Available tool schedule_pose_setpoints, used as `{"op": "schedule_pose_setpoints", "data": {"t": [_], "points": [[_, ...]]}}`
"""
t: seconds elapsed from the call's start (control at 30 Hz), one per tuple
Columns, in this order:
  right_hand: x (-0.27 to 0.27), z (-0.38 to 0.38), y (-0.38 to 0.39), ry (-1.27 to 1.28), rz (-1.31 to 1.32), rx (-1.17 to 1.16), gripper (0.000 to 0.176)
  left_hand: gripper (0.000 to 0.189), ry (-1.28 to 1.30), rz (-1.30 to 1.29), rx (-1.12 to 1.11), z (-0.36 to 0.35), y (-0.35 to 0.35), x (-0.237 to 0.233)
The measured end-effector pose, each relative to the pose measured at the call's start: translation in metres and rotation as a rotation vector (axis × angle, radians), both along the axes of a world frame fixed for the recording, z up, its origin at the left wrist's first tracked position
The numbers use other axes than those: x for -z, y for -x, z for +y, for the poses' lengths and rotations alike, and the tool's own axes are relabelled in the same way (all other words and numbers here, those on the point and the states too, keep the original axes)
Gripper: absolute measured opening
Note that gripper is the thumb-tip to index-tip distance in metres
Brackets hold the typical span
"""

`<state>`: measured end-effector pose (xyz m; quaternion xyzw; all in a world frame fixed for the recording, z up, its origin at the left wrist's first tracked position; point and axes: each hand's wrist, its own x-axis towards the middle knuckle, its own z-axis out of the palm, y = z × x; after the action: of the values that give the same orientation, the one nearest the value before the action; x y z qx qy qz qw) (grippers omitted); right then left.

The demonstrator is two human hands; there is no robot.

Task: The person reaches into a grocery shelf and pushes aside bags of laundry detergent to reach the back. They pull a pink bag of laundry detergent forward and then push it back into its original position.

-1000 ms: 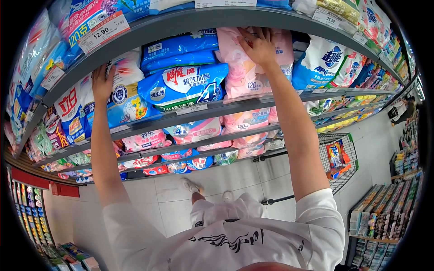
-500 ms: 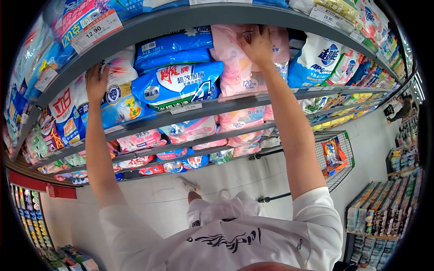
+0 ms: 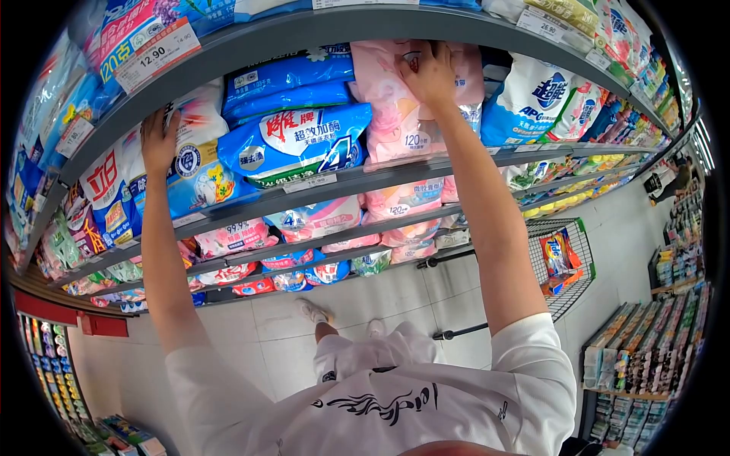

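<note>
Upper left, my left hand (image 3: 159,142) lies with fingers stretched out against a white and blue detergent bag (image 3: 201,186) standing on the shelf. My right hand (image 3: 430,72) is at the top of a pink detergent bag (image 3: 395,137); thumb and fingers press into the soft plastic around a dark red mark, though the fingertips are partly hidden. Between my hands sit blue detergent bags, the front one (image 3: 296,144) lying tilted with green along its bottom. Right of the pink bag stands a white and blue bag (image 3: 525,99).
A dark shelf edge (image 3: 266,38) curves just above both hands, carrying price tags. Lower shelves hold more bags. A wire shopping cart (image 3: 579,254) with an orange Tide pack (image 3: 559,254) stands to my right. Another person (image 3: 673,182) is far down the aisle.
The view has shifted very slightly, moving the shelf goods a little left in the picture. Both hands keep their places on the same bags.
</note>
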<state>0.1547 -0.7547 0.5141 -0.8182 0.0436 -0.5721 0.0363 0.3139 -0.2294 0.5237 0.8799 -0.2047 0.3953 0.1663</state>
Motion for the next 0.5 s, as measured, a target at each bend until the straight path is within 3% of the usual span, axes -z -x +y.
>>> {"op": "schedule_pose_setpoints", "data": {"t": [0.5], "points": [[0.0035,-0.0038,-0.0049,0.027,0.023,0.014,0.057,0.052,-0.010,-0.042,0.013,-0.0001,-0.0005,0.0004]]}}
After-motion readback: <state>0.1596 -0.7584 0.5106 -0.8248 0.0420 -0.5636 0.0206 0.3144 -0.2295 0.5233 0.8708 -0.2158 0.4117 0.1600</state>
